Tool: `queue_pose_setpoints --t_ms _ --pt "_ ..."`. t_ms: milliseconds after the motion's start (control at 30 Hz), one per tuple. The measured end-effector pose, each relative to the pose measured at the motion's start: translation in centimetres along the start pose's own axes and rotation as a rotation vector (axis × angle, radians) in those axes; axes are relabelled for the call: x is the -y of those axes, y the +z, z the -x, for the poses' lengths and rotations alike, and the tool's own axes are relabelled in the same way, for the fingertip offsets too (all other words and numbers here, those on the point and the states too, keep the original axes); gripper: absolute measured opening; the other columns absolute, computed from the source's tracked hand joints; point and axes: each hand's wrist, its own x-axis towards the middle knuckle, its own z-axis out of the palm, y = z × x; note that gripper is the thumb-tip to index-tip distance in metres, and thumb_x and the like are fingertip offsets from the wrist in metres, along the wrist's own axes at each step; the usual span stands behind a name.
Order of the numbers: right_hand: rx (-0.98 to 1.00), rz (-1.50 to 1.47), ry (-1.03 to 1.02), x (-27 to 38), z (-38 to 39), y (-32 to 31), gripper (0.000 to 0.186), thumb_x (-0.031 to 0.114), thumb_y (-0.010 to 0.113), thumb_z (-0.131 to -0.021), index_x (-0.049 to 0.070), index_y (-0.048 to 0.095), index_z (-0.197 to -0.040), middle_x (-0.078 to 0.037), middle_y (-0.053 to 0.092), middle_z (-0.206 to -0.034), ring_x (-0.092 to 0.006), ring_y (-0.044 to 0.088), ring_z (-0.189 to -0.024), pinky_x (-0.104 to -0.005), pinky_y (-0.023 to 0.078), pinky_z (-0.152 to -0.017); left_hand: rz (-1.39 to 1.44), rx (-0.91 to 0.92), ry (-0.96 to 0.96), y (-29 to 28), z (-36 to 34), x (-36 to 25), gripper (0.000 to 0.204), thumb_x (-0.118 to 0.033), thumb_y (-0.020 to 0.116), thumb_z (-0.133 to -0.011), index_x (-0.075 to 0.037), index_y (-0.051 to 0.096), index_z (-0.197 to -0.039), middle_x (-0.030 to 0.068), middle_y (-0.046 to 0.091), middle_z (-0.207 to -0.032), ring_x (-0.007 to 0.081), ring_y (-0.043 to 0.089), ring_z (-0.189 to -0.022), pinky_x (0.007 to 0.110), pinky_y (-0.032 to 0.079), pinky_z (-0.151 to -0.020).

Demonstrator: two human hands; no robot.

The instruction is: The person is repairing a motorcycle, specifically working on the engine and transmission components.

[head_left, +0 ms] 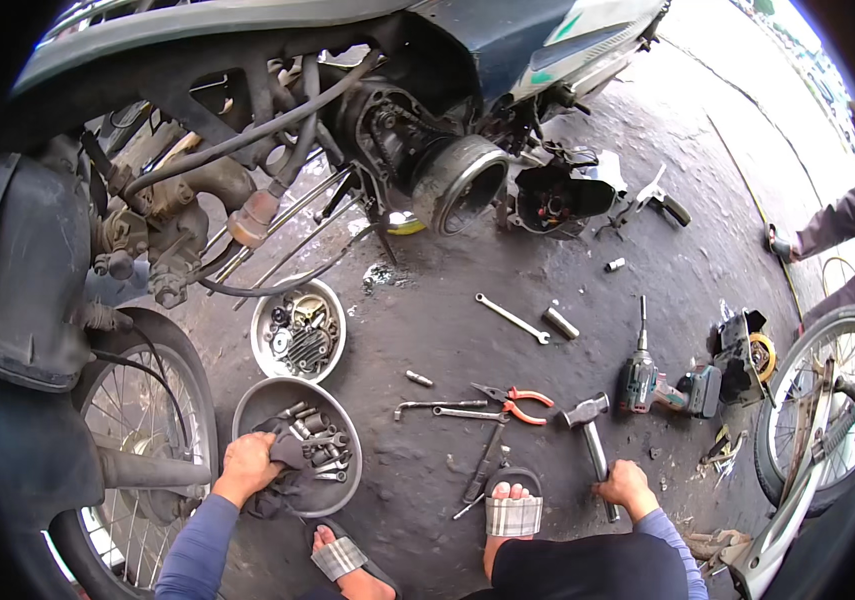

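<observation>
At the rim of a grey bowl [240, 412], my left hand [250, 468] is closed on a dark rag [292, 452], part of which hangs over the side. Sockets and other metal tools [325, 440] lie in that bowl. My right hand [627, 487] has its fingers closed round the lower handle of a hammer [593, 445], whose head points away from me. Left of the hammer lie pliers with orange grips [524, 404], beside a ratchet-like tool and long bars. To its right is a cordless impact driver [647, 380] with a long bit.
A partly dismantled motorcycle [247, 130] fills the upper left, its drum-shaped part [462, 185] exposed. A second bowl [340, 320] holds bolts and small parts. A combination wrench [513, 320] and a socket [560, 322] lie farther off. Another wheel [772, 440] and a person's arm [832, 222] are at right.
</observation>
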Motion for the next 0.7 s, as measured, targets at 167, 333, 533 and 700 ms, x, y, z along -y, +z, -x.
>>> queue_pose_setpoints --t_ms 167,333,533,700 --pt "0.760 0.096 0.099 -4.5 -0.4 0.9 0.052 0.043 0.083 -0.067 0.004 0.074 -0.100 -0.018 0.072 -0.100 -0.0293 0.071 -0.090 -0.0399 0.056 -0.085 -0.094 -0.110 0.002 -1.5 0.2 -2.2 0.058 -0.032 0.077 -0.071 -0.004 0.062 -0.120 0.0193 0.055 -0.123 0.0346 0.048 -0.122 0.049 0.039 -0.101" --pt "-0.742 0.091 -0.142 -8.8 -4.5 -5.6 0.075 0.017 0.086 -0.058 0.006 0.055 -0.125 -0.015 0.058 -0.114 -0.0332 0.058 -0.106 -0.0424 0.051 -0.089 -0.140 -0.355 0.193 0.2 -1.0 -4.1 0.058 -0.027 0.078 -0.069 -0.004 0.061 -0.119 0.0198 0.050 -0.129 0.0376 0.043 -0.126 0.049 0.036 -0.104" --pt "-0.474 -0.041 -0.326 -6.7 -10.9 -10.9 0.063 0.009 0.074 -0.065 0.004 0.050 -0.123 -0.025 0.068 -0.094 -0.0442 0.064 -0.092 -0.0502 0.050 -0.082 0.036 -0.553 0.634 3.1 -1.1 -8.3 0.033 -0.019 0.073 -0.075 -0.006 0.063 -0.103 0.0117 0.057 -0.117 0.0317 0.050 -0.119 0.046 0.039 -0.099" --pt "-0.546 -0.035 -0.480 -4.0 -7.3 -9.3 0.054 0.009 0.076 -0.061 0.005 0.055 -0.111 -0.022 0.067 -0.085 -0.0432 0.064 -0.086 -0.0518 0.048 -0.079 0.676 -0.190 0.713 4.9 -0.4 -20.0 0.025 -0.017 0.071 -0.085 -0.004 0.065 -0.105 0.0104 0.063 -0.109 0.0269 0.060 -0.108 0.038 0.045 -0.097"
